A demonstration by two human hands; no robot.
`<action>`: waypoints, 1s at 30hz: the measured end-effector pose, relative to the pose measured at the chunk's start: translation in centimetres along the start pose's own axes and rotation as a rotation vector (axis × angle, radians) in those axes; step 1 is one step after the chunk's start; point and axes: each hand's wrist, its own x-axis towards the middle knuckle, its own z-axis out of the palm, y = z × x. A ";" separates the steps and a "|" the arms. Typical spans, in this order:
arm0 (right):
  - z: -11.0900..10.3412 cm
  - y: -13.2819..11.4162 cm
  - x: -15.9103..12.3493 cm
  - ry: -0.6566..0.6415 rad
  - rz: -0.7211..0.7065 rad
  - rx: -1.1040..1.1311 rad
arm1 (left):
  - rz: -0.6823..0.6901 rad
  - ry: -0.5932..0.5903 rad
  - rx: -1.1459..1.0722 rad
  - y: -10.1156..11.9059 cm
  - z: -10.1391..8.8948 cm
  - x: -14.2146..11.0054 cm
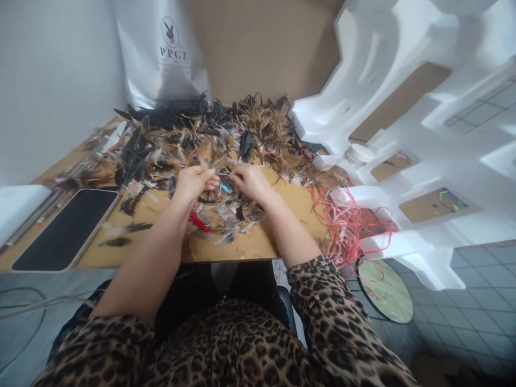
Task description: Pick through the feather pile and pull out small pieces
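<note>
Over the middle of the table, my left hand (194, 184) is closed in a pinch, its fingertips at the base of a tan-brown feather (205, 155). Just to its right, my right hand (250, 183) is pinched too, and something thin and pale spans the small gap between the hands. What exactly the right fingertips grip is too small to make out. A heap of brown feathers (266, 126) and black feathers (139, 150) lies beyond both hands. Below them are feather scraps, a light-blue object (226, 187) and a red object (199, 221).
A phone (68, 230) lies at the left beside a white box (18, 209). Tangled red string (350, 226) hangs over the right edge near white foam packing (403, 129) and a lidded jar (357, 155). A silver bag (161, 64) stands behind the feathers.
</note>
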 end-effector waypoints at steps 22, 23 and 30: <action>-1.1 -1.6 -0.2 -0.018 -0.244 0.002 | 0.004 -0.479 0.522 -0.3 0.5 -1.4; -1.2 -1.5 -0.1 -0.035 -0.242 0.028 | 0.015 -0.485 0.565 -0.2 0.6 -1.6; -0.9 1.6 0.1 -0.123 -0.004 0.627 | 0.153 -0.578 0.490 0.8 1.6 -3.0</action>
